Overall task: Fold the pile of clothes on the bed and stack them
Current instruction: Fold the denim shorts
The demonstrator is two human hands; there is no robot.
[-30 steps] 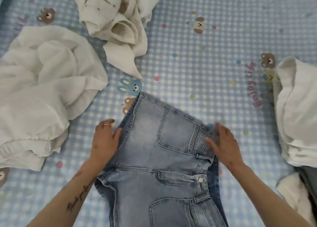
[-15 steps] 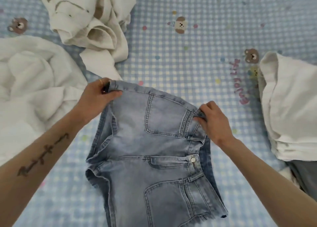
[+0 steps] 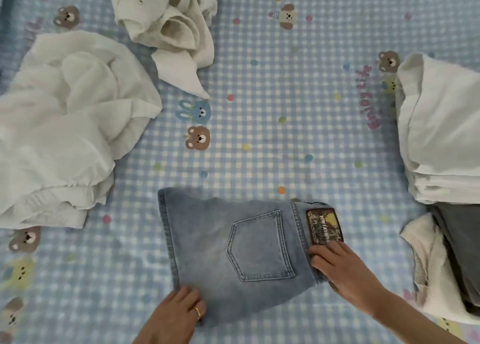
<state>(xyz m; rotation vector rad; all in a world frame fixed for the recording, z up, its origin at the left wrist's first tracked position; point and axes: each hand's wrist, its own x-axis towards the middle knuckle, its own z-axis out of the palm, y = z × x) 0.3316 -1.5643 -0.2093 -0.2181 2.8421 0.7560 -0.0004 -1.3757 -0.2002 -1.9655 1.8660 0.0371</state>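
Folded light-blue denim shorts [image 3: 233,250] lie flat on the blue gingham bedsheet [image 3: 285,84], back pocket and brown waistband patch [image 3: 324,226] facing up. The left hand [image 3: 179,310] presses the near corner; the right hand [image 3: 342,271] rests on the waistband. 2 crumpled white garments [image 3: 65,125] lie left, a folded stack of clothes [image 3: 441,136] right.

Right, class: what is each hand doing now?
Left hand: open, resting on the denim shorts.
Right hand: open, fingers pressing the shorts' waistband.
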